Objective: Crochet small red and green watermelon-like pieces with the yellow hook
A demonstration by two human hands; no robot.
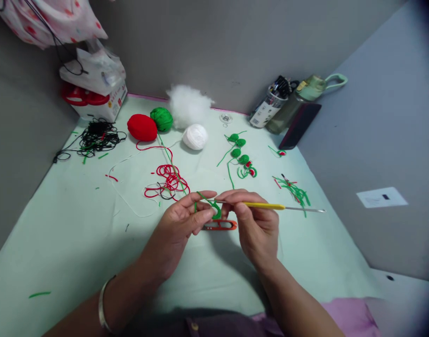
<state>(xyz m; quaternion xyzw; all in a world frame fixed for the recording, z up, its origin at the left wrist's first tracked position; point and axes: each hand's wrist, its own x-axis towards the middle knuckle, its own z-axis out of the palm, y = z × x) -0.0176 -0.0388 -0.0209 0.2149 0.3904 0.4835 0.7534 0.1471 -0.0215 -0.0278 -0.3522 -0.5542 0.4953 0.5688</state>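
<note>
My left hand (186, 217) pinches a small green crochet piece (217, 210), with green yarn looped over its fingers. In my right hand (258, 222) is a crochet hook (265, 206) with a yellow handle, its tip at the green piece. The hook's other metal end sticks out to the right. From the fingers of my left hand a green strand runs back toward the green yarn ball (161, 119). Below the piece, partly hidden by my left hand, lies a pair of orange thread snips (223, 225) on the table.
A red yarn ball (142, 128), a white yarn ball (195, 137) and white stuffing (188, 105) sit at the back. Tangled red yarn (170, 180) and black yarn (100, 138) lie leftward. Small green crocheted pieces (236, 153), yarn scraps (296, 189), a bottle (287, 110) and a phone (300, 126) are rightward.
</note>
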